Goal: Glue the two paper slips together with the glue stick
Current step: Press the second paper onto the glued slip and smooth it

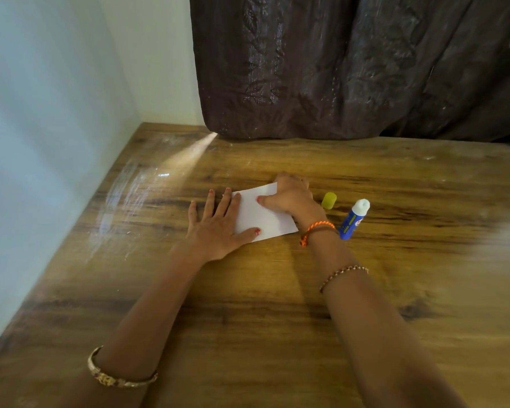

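Note:
White paper lies flat on the wooden table; I cannot tell the two slips apart. My left hand rests flat with fingers spread on the paper's left edge, thumb on its near edge. My right hand presses on the paper's right part, thumb pointing left across it. The blue glue stick lies uncapped on the table just right of my right wrist, its white tip pointing away from me. Its yellow cap sits apart, beside the right hand.
A dark brown curtain hangs down to the table's far edge. A pale wall runs along the table's left side. Bare wood stretches in front of and to the right of the paper.

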